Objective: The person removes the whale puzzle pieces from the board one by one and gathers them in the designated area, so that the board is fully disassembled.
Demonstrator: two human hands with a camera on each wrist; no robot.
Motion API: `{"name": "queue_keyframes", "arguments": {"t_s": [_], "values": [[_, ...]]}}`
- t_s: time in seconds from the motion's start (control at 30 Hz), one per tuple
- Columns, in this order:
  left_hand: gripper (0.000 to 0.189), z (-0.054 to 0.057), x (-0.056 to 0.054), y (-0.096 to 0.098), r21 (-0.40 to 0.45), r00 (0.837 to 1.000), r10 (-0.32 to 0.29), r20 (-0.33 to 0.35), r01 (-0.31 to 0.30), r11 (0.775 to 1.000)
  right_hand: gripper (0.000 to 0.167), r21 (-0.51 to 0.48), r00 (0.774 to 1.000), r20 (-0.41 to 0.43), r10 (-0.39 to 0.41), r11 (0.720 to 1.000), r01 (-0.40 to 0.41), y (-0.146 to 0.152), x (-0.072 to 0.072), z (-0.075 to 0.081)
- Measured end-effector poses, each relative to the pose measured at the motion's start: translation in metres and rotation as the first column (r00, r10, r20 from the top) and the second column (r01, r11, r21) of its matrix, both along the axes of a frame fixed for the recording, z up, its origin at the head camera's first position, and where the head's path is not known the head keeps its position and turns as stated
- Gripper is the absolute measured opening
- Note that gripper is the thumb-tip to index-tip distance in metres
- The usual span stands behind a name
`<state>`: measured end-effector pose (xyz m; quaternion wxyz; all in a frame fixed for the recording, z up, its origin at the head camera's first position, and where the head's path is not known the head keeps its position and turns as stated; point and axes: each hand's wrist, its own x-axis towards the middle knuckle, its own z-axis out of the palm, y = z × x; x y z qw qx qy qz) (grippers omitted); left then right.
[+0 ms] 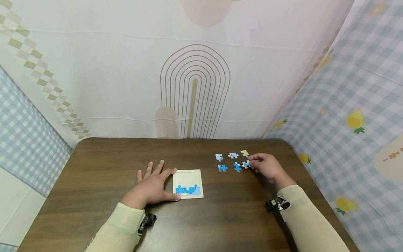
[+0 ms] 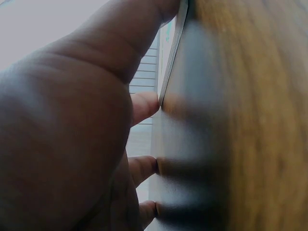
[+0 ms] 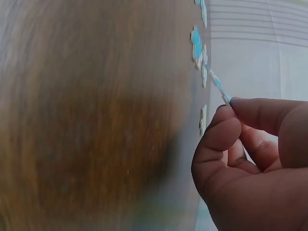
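Note:
My left hand (image 1: 150,187) lies spread on the table, its thumb and index finger touching the left edge of a square puzzle tray (image 1: 202,182). Blue puzzle pieces (image 1: 188,190) fill the lower part of that tray; its upper part is bare. In the left wrist view, the tray's thin edge meets the index fingertip. To the right, my right hand (image 1: 270,168) pinches a blue and white puzzle piece (image 1: 246,164) between thumb and index finger. The right wrist view has this piece (image 3: 219,86) tilted, raised off the table at the finger end.
Several loose pieces lie in two rough rows left of my right hand, among them a yellow one (image 1: 244,153), a pale one (image 1: 219,157) and a blue one (image 1: 222,168). The brown table (image 1: 207,224) ends at a patterned cloth (image 1: 132,84) behind.

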<state>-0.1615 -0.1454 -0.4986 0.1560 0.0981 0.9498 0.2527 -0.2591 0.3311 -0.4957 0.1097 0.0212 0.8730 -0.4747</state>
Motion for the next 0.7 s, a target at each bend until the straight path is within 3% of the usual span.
{"name": "queue_keyframes", "arguments": {"t_s": [0.27,0.7], "values": [[0.112,-0.001,-0.001,-0.001,-0.004,1.0,0.005,-0.003,-0.005,1.0,0.029,0.062,1.0,0.022,-0.014,0.998,0.012,0.01,-0.003,0.0],[0.112,-0.001,-0.001,-0.001,-0.005,1.0,0.004,-0.001,-0.004,1.0,0.028,0.164,0.997,0.075,0.02,0.986,-0.032,0.014,-0.012,0.004]]}}
